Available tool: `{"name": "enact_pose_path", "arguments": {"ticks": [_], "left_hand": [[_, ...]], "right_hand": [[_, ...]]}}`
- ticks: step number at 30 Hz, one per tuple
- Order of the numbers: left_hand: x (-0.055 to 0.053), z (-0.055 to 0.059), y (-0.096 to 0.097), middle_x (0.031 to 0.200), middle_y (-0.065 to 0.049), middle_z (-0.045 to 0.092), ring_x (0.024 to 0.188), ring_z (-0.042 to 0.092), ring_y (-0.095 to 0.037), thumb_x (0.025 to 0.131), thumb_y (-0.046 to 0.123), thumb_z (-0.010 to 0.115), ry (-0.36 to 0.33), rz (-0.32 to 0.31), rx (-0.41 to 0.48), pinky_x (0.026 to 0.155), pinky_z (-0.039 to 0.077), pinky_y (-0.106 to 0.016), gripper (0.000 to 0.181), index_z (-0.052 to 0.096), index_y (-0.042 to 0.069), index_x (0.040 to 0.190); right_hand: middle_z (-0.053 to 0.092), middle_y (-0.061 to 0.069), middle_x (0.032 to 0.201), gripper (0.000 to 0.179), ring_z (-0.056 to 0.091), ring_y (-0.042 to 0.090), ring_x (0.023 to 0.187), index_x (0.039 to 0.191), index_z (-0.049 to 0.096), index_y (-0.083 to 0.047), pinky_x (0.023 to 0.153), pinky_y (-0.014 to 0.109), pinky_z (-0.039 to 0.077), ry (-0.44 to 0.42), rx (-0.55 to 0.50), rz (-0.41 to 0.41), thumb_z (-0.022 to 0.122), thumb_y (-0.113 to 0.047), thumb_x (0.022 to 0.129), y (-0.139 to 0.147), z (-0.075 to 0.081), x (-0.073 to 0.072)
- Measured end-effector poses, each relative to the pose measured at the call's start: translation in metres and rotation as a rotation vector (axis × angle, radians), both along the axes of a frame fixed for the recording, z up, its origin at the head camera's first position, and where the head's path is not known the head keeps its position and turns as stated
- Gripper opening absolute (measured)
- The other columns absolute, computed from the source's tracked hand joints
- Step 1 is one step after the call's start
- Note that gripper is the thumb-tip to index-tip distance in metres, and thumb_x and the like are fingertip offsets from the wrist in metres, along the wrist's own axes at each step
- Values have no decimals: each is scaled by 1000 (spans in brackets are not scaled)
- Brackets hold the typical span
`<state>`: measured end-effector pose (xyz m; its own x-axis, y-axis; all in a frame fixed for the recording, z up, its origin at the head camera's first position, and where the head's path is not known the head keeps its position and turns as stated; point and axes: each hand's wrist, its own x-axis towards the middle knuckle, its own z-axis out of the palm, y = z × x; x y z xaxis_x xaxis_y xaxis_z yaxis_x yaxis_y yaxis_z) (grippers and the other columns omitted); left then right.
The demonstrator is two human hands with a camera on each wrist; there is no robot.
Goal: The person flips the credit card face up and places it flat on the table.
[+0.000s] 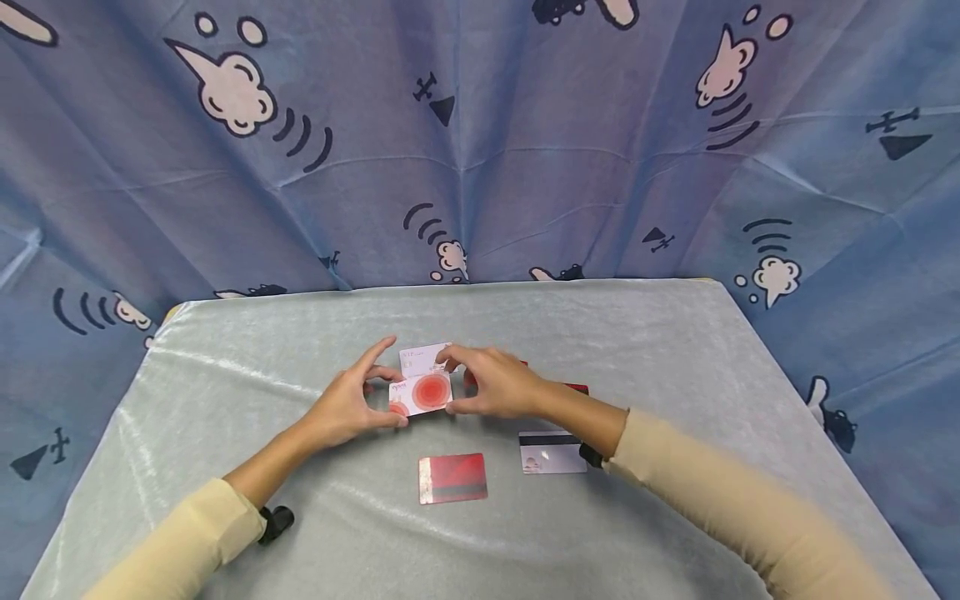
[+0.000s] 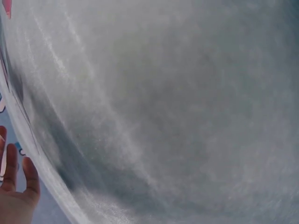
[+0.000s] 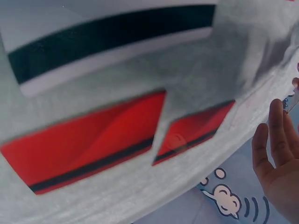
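Observation:
A white card with red circles [image 1: 431, 392] is held up in front of me, tilted toward the camera. My left hand [image 1: 341, 408] grips its left end with thumb below and fingers above, the index finger raised. At the right end, my right hand [image 1: 498, 383] pinches the card between thumb and fingertips. Behind it shows a second white card [image 1: 417, 360] with printed letters, its lower part hidden by the held one. In the left wrist view, part of the left hand [image 2: 18, 191] appears at the lower left; in the right wrist view, the right hand [image 3: 280, 158] appears at the right.
On the grey cloth-covered table [image 1: 262, 367] lie a red card [image 1: 453, 478] and a white card with a black stripe [image 1: 552, 454]. Two more red cards, one larger in the right wrist view [image 3: 88, 142], are partly hidden under the right arm. A patterned blue curtain [image 1: 480, 192] hangs behind.

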<state>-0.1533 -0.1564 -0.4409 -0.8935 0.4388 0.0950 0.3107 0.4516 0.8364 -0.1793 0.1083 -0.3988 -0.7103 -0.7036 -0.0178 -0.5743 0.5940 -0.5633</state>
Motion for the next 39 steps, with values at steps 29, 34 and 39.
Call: {"name": "enact_pose_path", "arguments": {"ticks": [29,34,39], "left_hand": [[4,-17,6,112,-3,70,118,58,-29,66,13,92,93,32,-148,103,39,-51,106,32,5,153],[5,-17,7,112,-5,69,114,59,-30,65,13,92,127,31,-174,99,42,-52,104,36,4,152],[6,-18,7,114,-5,69,114,59,-31,66,15,93,130,29,-190,99,42,-52,102,37,5,151]], "right_hand": [[65,2,122,56,61,16,104,133,57,-9,91,37,50,34,52,-10,80,-25,84,-2,-34,6],[64,1,128,57,60,15,113,134,57,-11,97,38,49,56,85,-11,80,-28,84,-3,-36,6],[63,3,130,57,59,16,115,133,58,-10,98,39,48,56,85,-7,81,-27,84,-4,-37,7]]}}
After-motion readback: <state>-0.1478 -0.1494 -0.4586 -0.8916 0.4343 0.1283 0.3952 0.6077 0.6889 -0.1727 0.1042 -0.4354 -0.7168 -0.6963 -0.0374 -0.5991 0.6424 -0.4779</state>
